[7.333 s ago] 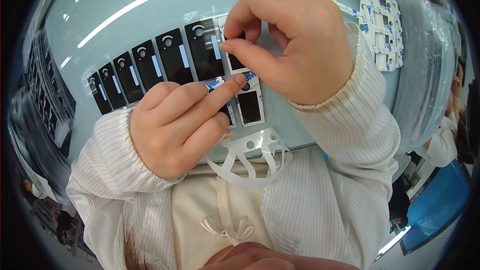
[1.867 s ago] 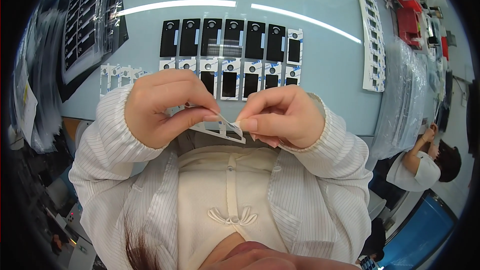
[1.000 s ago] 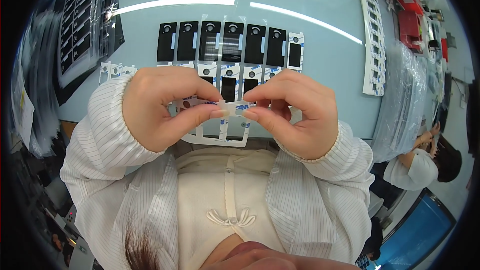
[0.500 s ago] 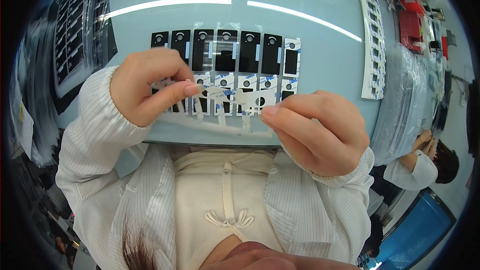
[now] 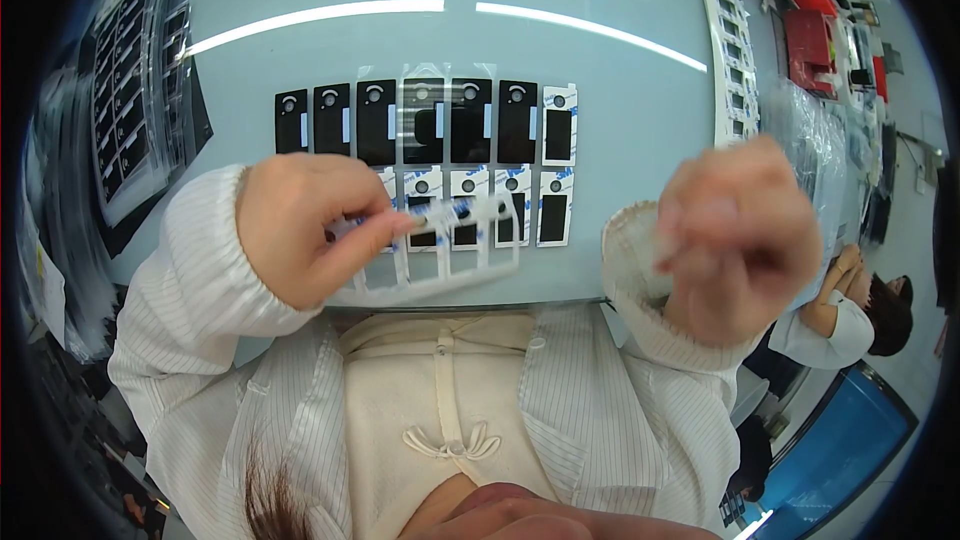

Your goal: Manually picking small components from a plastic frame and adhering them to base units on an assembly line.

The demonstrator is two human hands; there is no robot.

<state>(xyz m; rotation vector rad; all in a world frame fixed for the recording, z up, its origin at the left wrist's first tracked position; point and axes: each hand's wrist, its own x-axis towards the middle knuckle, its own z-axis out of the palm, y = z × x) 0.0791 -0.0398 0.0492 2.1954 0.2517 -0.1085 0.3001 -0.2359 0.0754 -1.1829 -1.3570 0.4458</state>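
A thin white lattice-like sheet with cut-out openings hangs from my left hand, pinched between thumb and fingers. The sheet hovers over the near row of small white-framed pieces with dark centres and blue-printed film, partly covering them. Behind them stands a row of flat black rectangular panels, each with a round hole near its top. One white-framed piece ends that far row on the right. My right hand is raised to the right, apart from the sheet; motion smears its fingers.
Plastic-wrapped sheets of black panels lie at the left. A long white strip with openings is at the far right, near red bins and clear plastic bags. Another person sits at the right.
My right hand has come away from the white sheet and moved right. The left hand, still pinching the sheet, sits slightly nearer to me. The view has shifted a little.
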